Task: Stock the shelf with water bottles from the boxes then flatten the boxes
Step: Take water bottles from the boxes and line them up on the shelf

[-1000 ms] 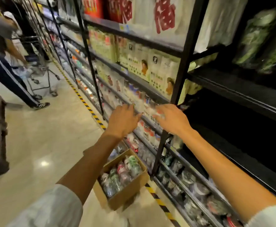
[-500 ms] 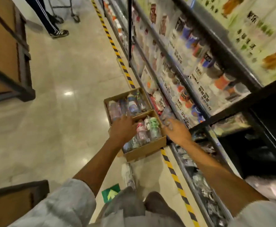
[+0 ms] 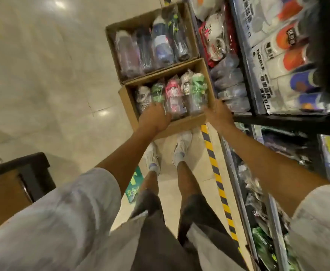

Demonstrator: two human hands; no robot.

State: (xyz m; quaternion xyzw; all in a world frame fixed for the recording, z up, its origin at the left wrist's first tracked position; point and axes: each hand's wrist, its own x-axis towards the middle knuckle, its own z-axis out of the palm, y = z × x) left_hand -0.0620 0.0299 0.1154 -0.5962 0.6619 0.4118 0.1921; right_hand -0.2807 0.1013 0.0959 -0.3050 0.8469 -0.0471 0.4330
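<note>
Shelf (image 3: 289,116) packaging at right reads "NOBLE" (other print illegible). The near box (image 3: 181,124) of wrapped water bottles (image 3: 174,96) sits on the floor (image 3: 42,75) beside the shelf. Left hand (image 3: 154,119) curls over a bottle at the box's near edge; right hand (image 3: 218,116) grips the box's right corner. A far box (image 3: 119,55) adjoins it.

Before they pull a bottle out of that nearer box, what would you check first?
1. Near box open on top, wrapped bottles exposed: ok.
2. Left hand on the bottles at the box's left: ok; which bottle it grips: cannot tell.
3. Right hand at the box's right corner, actual hold: cannot tell.
4. Feet just behind the box, not under it: ok.
5. Free space on the shelf: cannot tell.
</note>
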